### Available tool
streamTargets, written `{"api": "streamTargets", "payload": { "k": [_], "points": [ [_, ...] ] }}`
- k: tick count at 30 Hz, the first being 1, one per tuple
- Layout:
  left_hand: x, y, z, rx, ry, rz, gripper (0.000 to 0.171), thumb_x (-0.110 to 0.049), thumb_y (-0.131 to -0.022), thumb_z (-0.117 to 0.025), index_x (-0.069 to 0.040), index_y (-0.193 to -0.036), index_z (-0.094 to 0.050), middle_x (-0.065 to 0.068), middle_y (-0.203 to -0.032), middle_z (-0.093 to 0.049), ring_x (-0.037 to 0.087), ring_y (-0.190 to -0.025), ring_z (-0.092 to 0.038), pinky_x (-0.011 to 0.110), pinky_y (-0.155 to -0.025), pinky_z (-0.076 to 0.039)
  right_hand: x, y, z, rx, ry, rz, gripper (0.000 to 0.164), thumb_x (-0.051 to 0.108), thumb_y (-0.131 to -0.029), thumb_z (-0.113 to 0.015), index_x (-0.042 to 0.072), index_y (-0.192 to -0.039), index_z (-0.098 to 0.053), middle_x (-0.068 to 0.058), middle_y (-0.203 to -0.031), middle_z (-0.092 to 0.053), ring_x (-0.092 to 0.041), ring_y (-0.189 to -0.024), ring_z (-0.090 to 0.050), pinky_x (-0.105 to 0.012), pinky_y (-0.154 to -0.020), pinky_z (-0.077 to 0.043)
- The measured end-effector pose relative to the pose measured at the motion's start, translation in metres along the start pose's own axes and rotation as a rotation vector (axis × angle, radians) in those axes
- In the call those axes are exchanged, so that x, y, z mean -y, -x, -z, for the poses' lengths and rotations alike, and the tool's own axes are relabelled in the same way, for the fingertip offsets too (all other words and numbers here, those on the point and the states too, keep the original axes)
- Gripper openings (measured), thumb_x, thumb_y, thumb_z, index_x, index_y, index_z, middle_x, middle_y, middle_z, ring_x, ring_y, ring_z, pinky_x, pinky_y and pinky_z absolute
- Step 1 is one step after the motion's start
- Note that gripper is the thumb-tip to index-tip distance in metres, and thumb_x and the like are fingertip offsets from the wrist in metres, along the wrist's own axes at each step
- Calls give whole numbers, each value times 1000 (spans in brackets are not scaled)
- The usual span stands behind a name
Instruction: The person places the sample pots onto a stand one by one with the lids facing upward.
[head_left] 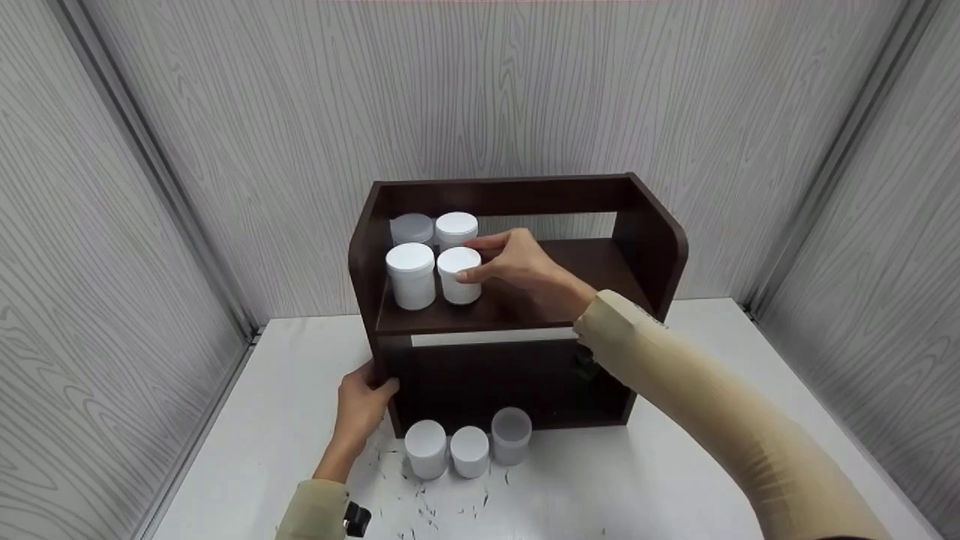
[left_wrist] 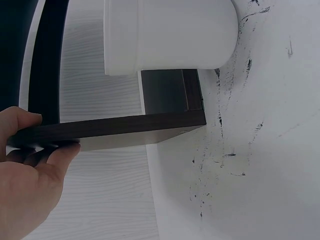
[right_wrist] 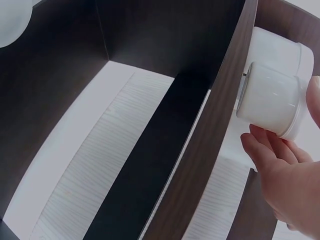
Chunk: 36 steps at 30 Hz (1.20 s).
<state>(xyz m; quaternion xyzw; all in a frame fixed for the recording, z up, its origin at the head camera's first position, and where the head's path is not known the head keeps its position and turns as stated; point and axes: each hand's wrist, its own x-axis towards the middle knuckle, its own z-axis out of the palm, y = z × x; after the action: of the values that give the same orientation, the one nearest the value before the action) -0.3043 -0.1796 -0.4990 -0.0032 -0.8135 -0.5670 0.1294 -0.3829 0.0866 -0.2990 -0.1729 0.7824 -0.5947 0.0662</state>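
On the upper board of a dark brown shelf [head_left: 502, 319], my right hand [head_left: 525, 262] holds a small white lidded jar [head_left: 454, 285] between thumb and fingers. In the right wrist view the thumb lies at the jar's lid end and the fingers at its side, with the jar [right_wrist: 270, 97] beside a second white jar [right_wrist: 272, 47]. A larger white jar [head_left: 412, 285] stands to its left; a white jar [head_left: 454, 223] and a frosted jar [head_left: 412, 227] are behind. My left hand [head_left: 360, 409] grips the shelf's left side panel [left_wrist: 115, 125], thumb on one face and fingers on the other.
Before the shelf's lower opening, a large white jar [head_left: 426, 454], a smaller white jar [head_left: 470, 454] and a frosted open-looking cup [head_left: 511, 442] stand in a row on the white table [head_left: 600, 487]. Dark scuffs mark the table near them. Pale wood-grain walls [head_left: 262, 150] enclose the table.
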Motion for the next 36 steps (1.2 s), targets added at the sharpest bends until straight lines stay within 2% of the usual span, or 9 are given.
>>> {"api": "streamTargets", "payload": {
  "k": [5,11,22,26,32,36],
  "points": [
    [0,-1,-1,-5,-18,-5,49,-7,-97,-67,6,-144,-59,24,-126,-70,32,-111,-70,34,-86,-59,-2,-2,-1,-1,5,-5,64,8,-77,-95,0,-136,-69,-11,-131,-72,-17,-119,-68,-29,-99,-55],
    [0,0,-2,-8,-8,-9,50,-8,-96,-67,7,-143,-59,25,-127,-70,34,-111,-70,38,-88,-59,-4,-3,-1,-5,-6,-24,65,10,-76,-97,2,-136,-70,-11,-125,-75,-17,-115,-70,-30,-102,-53],
    [-1,1,-3,-26,-2,-26,45,-5,-95,-67,7,-139,-63,24,-124,-72,33,-106,-71,34,-83,-59,-6,-3,-3,1,-57,-15,65,10,-75,-97,2,-134,-72,-9,-116,-78,-17,-110,-72,-29,-101,-54],
    [-1,0,-2,-23,7,-22,46,-4,-95,-67,8,-139,-62,24,-123,-72,32,-107,-71,33,-84,-59,-7,-2,-3,5,-65,-12,65,9,-76,-97,2,-135,-70,-11,-118,-77,-18,-113,-71,-31,-102,-54],
    [0,0,-1,-2,16,-7,49,-4,-97,-66,11,-143,-56,25,-127,-69,35,-117,-68,41,-96,-57,-7,-1,-2,11,-17,-3,67,15,-77,-97,4,-137,-70,-10,-128,-74,-15,-123,-66,-31,-109,-48],
    [1,-1,0,-2,4,-1,53,-7,-97,-66,10,-145,-55,25,-129,-69,35,-118,-68,43,-98,-57,-11,0,-2,39,-32,2,68,14,-78,-96,3,-139,-68,-9,-128,-74,-17,-122,-67,-31,-110,-48]
  ]
}}
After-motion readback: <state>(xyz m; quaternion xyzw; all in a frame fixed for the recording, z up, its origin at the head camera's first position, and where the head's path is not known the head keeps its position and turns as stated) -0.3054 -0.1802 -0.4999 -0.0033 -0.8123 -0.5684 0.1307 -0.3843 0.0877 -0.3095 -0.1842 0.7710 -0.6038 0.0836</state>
